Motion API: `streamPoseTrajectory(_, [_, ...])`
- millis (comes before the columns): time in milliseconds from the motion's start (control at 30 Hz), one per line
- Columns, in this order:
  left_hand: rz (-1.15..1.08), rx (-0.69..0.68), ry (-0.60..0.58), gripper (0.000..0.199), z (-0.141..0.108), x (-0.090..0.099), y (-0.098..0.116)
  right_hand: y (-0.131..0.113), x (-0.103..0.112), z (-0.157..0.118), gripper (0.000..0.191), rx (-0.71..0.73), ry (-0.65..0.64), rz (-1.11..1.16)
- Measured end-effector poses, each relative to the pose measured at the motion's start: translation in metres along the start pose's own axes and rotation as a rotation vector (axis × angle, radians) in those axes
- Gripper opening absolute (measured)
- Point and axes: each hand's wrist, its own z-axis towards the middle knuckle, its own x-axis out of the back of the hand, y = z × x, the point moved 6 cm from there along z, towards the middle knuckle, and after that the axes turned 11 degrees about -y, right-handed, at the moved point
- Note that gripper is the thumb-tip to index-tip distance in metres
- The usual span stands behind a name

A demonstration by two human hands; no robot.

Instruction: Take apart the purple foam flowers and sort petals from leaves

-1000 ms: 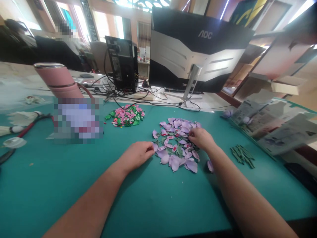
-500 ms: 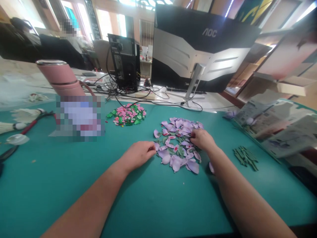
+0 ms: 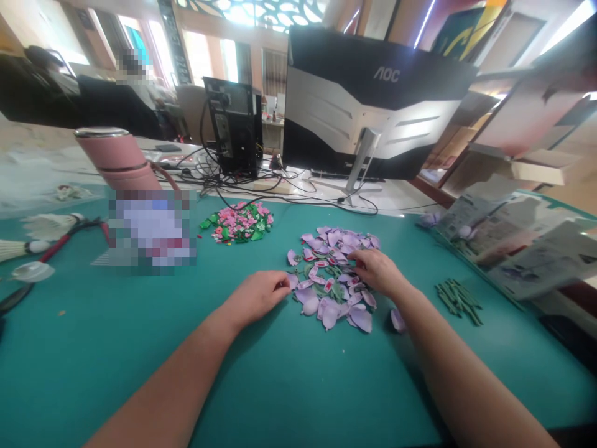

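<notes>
A loose pile of light purple petal pieces (image 3: 329,313) lies on a green mat (image 3: 280,386), with green leaf-like parts and small pieces bearing red marks among them. At the pile's left edge is my left hand (image 3: 263,295), its fingers curled together in a pinch. A purple petal (image 3: 292,281) touches those fingertips; whether it is gripped is unclear. My right hand (image 3: 377,270) reaches into the pile's right side, fingers bent and slightly apart, touching pieces there. A single purple petal (image 3: 398,320) lies beside the right forearm.
Green stem pieces (image 3: 458,300) lie at right, near a box with printed sheets (image 3: 527,249). Pink and green pieces (image 3: 240,222) are heaped behind. A pink flask (image 3: 119,162), shuttlecocks (image 3: 51,226), cables, a computer case (image 3: 233,127) and a monitor (image 3: 364,106) stand around. People sit far left.
My right hand has shifted slightly left over the pile, and its fingers have loosened. My left hand stays at the pile's left edge. The camera view has tilted up a little.
</notes>
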Motion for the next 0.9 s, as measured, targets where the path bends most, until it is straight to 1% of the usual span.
streamPoseTrajectory(133, [0.000,-0.009,-0.014,0.023,0.002,0.000,0.000,0.003,0.011,-0.015,0.022,0.065,0.079,0.111])
streamPoseTrajectory(200, [0.006,-0.006,-0.020,0.026,0.003,0.001,0.000,0.016,0.018,-0.028,0.019,0.037,0.138,0.167])
streamPoseTrajectory(233, [0.009,0.003,-0.023,0.027,0.003,0.001,-0.001,0.026,0.022,-0.036,0.017,-0.005,0.174,0.192])
streamPoseTrajectory(300, [0.013,0.025,-0.034,0.029,0.005,0.002,-0.004,0.058,0.028,-0.058,0.016,-0.153,0.265,0.229])
streamPoseTrajectory(367, [0.018,0.045,-0.041,0.031,0.007,0.003,-0.007,0.098,0.030,-0.086,0.019,-0.359,0.363,0.240])
streamPoseTrajectory(433, [0.024,0.052,-0.044,0.032,0.008,0.003,-0.008,0.138,0.027,-0.119,0.024,-0.583,0.447,0.203])
streamPoseTrajectory(500, [0.030,0.053,-0.047,0.033,0.008,0.003,-0.007,0.171,0.018,-0.149,0.028,-0.816,0.459,0.127])
streamPoseTrajectory(567, [0.029,0.060,-0.055,0.034,0.008,0.003,-0.007,0.191,0.007,-0.169,0.029,-0.915,0.444,0.110])
streamPoseTrajectory(633, [0.027,0.076,-0.061,0.035,0.008,0.004,-0.008,0.202,-0.005,-0.178,0.028,-0.954,0.414,0.119])
streamPoseTrajectory(733, [0.024,0.080,-0.059,0.037,0.008,0.005,-0.010,0.208,-0.018,-0.183,0.028,-0.983,0.385,0.124])
streamPoseTrajectory(900, [0.020,0.069,-0.054,0.036,0.009,0.005,-0.012,0.213,-0.027,-0.185,0.028,-0.982,0.375,0.107])
